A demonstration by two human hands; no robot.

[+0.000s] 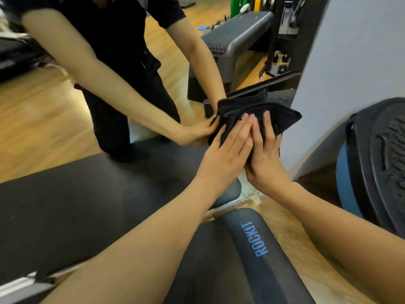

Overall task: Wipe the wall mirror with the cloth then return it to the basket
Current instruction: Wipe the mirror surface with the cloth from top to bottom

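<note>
Both hands, left (221,154) and right (266,159), press the cloth (258,111) on the mirror (65,119), fingers apparently straight.

cloth (258,113) against mirror (65,102), both hands (225,154) on it

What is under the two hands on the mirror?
A dark, crumpled cloth lies under the left hand and right hand, which press it flat-fingered against the frameless wall mirror. The glass behind the cloth is covered, so any marks there cannot be seen.
</note>
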